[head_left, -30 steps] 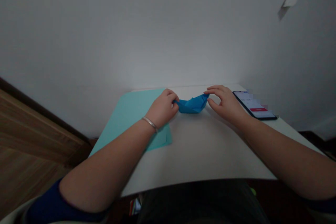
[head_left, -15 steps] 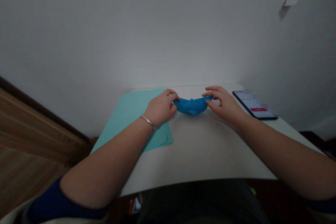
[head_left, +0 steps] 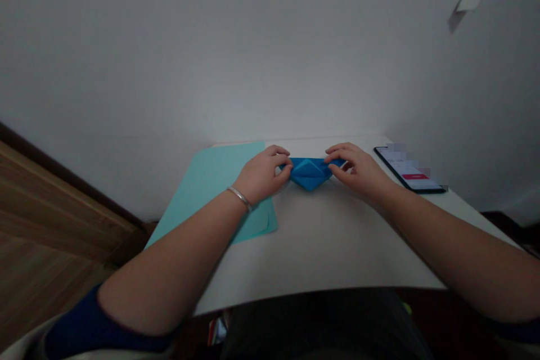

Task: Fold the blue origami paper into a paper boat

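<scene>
A folded piece of dark blue paper [head_left: 310,172], shaped like a small boat, lies on the white table [head_left: 329,236] near its far edge. My left hand [head_left: 261,174], with a silver bracelet on the wrist, pinches the paper's left tip. My right hand [head_left: 358,170] pinches its right tip. Both hands rest low on the table with the fingers closed on the paper.
Light turquoise paper sheets [head_left: 211,185] lie on the table's left side under my left forearm. A phone [head_left: 408,170] with a lit screen lies at the right edge. A white wall stands close behind the table, and wooden floor shows at the left.
The blue paper has come down from a raised, tilted pose to lie flat on the table. Both hands lowered with it and kept their grip on its tips.
</scene>
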The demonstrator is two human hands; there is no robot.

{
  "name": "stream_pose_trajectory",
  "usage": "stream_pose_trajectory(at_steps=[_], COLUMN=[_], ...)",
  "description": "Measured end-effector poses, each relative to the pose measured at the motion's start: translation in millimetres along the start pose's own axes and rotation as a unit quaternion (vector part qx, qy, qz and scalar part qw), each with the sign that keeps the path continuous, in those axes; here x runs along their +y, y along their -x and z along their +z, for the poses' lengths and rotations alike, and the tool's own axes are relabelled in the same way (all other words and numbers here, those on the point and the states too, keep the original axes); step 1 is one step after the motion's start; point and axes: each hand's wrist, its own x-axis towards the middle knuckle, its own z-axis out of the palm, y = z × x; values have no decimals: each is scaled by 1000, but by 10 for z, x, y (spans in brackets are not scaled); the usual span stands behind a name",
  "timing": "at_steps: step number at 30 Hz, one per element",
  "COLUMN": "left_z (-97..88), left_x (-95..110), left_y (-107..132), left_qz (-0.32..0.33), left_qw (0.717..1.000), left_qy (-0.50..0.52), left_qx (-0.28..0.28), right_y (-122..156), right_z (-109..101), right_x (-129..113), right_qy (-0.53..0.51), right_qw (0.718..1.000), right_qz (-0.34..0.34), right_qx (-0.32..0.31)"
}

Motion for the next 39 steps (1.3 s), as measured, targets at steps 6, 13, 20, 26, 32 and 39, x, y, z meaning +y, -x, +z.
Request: stream_pose_trajectory(at_steps=[6, 13, 20, 26, 32, 39], left_z=[16, -31, -94, -22, 25, 22], left_x=[-13, 16, 172, 208, 161, 12], left_y=[-2, -12, -21, 5, 10, -13], left_qz=[10, -8, 59, 135, 127, 116], left_qw=[1000, 995, 993, 990, 987, 979], left_qy=[16, -34, -89, 16, 93, 156], left_qx=[23, 89, 47, -46, -43, -58], right_y=[-3, -12, -16, -5, -13, 0], right_z=[-15, -153, -211, -130, -104, -66], right_x=[-19, -95, -290, -365, -273, 33], right_qy=[10, 110, 53, -47, 34, 145], right_qw=[1000, 991, 983, 984, 994, 987], right_qz=[-9, 67, 131, 59, 24, -73], right_qx=[0, -48, -112, -159, -102, -18])
